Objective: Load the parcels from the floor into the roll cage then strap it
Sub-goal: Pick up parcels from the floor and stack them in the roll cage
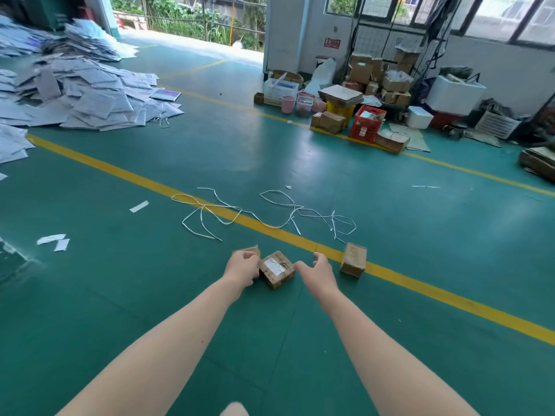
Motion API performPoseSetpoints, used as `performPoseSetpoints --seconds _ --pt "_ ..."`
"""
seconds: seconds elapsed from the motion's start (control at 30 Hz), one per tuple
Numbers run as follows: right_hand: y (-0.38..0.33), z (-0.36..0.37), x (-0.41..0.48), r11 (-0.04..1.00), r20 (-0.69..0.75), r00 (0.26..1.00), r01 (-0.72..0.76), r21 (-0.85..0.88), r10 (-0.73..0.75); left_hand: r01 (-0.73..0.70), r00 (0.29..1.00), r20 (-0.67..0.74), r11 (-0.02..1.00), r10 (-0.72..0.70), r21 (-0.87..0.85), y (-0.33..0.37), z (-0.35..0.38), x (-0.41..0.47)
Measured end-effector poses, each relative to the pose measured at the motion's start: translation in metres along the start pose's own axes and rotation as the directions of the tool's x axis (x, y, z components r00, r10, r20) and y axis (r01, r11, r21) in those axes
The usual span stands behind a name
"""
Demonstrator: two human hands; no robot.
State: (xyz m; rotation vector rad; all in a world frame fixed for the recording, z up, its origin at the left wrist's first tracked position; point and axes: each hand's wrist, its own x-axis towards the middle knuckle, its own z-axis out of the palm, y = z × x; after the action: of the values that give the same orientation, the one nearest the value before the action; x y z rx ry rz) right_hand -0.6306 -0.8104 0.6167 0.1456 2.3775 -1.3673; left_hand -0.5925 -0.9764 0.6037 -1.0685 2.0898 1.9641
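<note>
Left hand (241, 267) is seen at lower centre of the frame, its fingers curled against the left edge of a labelled parcel (276, 269); whether the parcel is actually gripped cannot be told. Right hand (315, 273) is held spread and loose just right of the same parcel, with nothing grasped.

The labelled parcel is a small brown cardboard block, taped and bearing a white label, and it lies on the floor (150, 295). A second parcel (247, 250) is partly hidden behind the left hand. A third parcel (353, 259), wrapped in glossy tape, is set on a yellow line (450, 298) to the right.

The floor is coated in smooth green paint, faintly reflective, and is crossed diagonally by the painted line. Thin white strapping (270, 211) is strewn in tangled loops at centre frame, and white paper scraps (139, 206) are scattered at left. Flat grey mailer bags (75, 94) are heaped at upper left. At upper right, cardboard boxes (375, 76), a red slotted crate (367, 123) and white foam boxes (453, 94) are piled against a pale wall below windows. An open doorway (192, 22) with greenery beyond is seen at top centre.
</note>
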Motion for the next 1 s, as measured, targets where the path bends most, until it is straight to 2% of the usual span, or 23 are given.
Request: performPoseSetpoints --seconds 0.13,0.33,0.6,0.8,1.0 --pt "-0.022 0.009 0.081 0.999 0.040 0.999 -0.001 -0.040 0.003 0.025 0.999 -0.040 1.000 -0.025 -0.005 0.022 0.002 0.086" --pt "-0.062 0.041 0.244 0.996 0.047 0.997 -0.063 -0.059 0.066 0.071 0.996 -0.055 0.997 -0.069 0.028 0.054 0.004 0.262" --pt "-0.104 0.118 0.457 0.965 0.095 0.963 -0.245 -0.095 0.253 0.195 0.981 -0.025 0.968 -0.194 0.159 0.095 -0.004 0.474" --pt "-0.074 0.172 0.572 0.928 0.133 0.919 -0.365 -0.074 0.372 0.307 0.951 -0.063 0.916 -0.301 0.257 0.051 -0.003 0.601" --pt "0.007 0.240 0.678 0.880 0.171 0.863 -0.460 -0.121 0.475 0.398 0.916 -0.052 0.886 -0.397 0.239 -0.044 0.019 0.714"
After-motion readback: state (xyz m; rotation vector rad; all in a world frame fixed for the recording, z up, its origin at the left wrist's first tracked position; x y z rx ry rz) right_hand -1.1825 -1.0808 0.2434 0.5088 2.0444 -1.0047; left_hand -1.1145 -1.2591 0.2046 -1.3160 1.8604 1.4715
